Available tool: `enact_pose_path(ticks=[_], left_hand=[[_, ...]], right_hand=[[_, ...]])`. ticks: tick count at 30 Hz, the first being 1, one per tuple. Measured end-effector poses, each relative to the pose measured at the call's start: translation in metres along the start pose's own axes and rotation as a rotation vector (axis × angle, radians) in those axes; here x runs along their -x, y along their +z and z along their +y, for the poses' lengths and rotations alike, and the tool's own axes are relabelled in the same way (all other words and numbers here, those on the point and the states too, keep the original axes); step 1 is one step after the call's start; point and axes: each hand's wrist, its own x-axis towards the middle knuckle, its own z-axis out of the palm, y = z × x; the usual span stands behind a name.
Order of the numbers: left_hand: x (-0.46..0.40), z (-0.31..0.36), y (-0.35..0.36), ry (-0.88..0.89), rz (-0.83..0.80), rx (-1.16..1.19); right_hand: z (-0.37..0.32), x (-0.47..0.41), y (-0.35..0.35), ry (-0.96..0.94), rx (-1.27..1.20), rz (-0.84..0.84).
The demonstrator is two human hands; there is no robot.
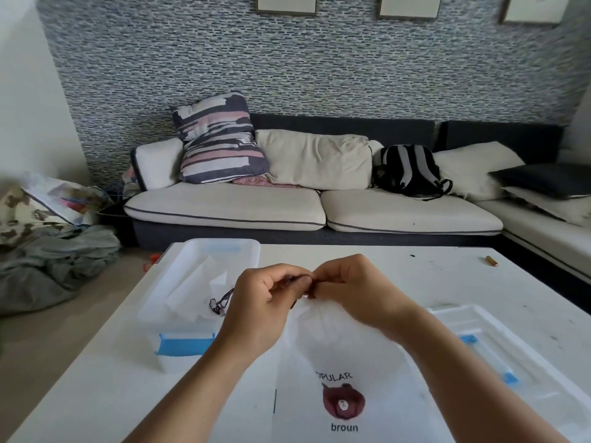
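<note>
A white drawstring bag [345, 372] printed with a brown bear and the words "POPULAR" and "broun" lies on the white table [415, 276], its gathered top lifted between my hands. My left hand [265, 308] and my right hand [348, 289] meet above the table, fingers curled, each pinching the bag's dark drawstring at the gathered mouth. The cord itself is mostly hidden by my fingers.
A clear plastic box [192, 282] with blue tape stands at the left, holding white bags and a dark cord [220, 303]. Its lid [499, 343] lies at the right. A small brown stick [492, 260] lies far right. A sofa [319, 212] stands behind the table.
</note>
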Motion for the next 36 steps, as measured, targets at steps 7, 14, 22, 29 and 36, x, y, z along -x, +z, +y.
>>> enact_pose_path(ticks=[7, 14, 22, 29, 36], left_hand=[[0.001, 0.005, -0.001, -0.005, -0.041, 0.062], [0.004, 0.009, -0.001, -0.066, -0.095, 0.150], [0.004, 0.007, -0.001, -0.029, -0.097, 0.148], [0.001, 0.002, 0.001, 0.001, -0.028, 0.088], [0.002, 0.002, 0.001, 0.025, 0.027, 0.052]], right_hand=[[0.007, 0.005, -0.016, 0.115, -0.384, -0.167], [0.012, 0.006, -0.027, 0.164, -0.440, -0.290], [0.013, 0.007, -0.033, 0.085, -0.447, -0.314], [0.005, 0.007, -0.016, 0.044, -0.539, -0.194], [0.002, 0.000, 0.001, 0.070, -0.667, -0.038]])
